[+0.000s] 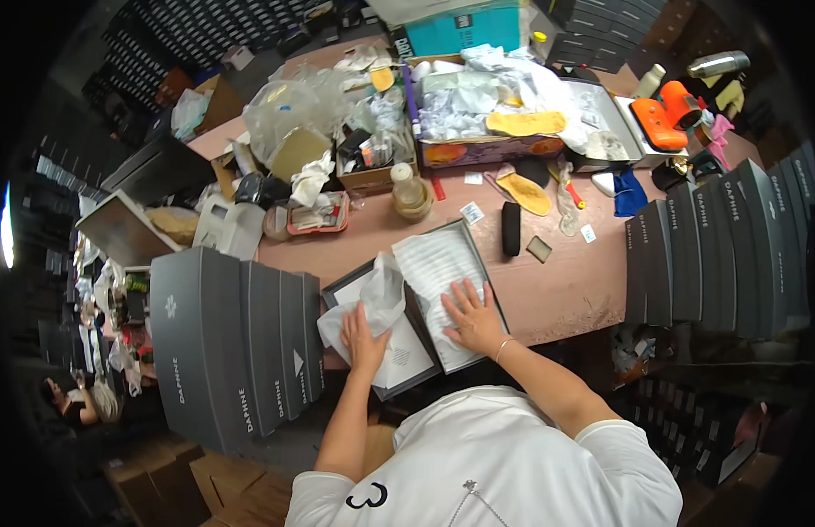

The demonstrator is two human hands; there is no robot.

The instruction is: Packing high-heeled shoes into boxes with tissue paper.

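White ribbed sheeting (pixel 432 262) fills a dark grey oblong box (pixel 478 257) on the pink tabletop (pixel 557 303); the box's long axis runs away from the person, far end leaning left. The right hand (pixel 474 323) lies on the sheeting, fingers spread. The left hand (pixel 364 344) touches crumpled translucent white paper (pixel 378 294) over a grey-edged shallow tray (pixel 405 351); whether its fingers pinch, I cannot tell.

Boxes (pixel 201 334) of matt grey cardboard; tissue (pixel 376 294), thin, crumpled and papery; liner (pixel 434 261), white, finely ribbed; table (pixel 565 294), smooth, matt, roughly scuffed near one edge; flask (pixel 719 64), shiny metal.
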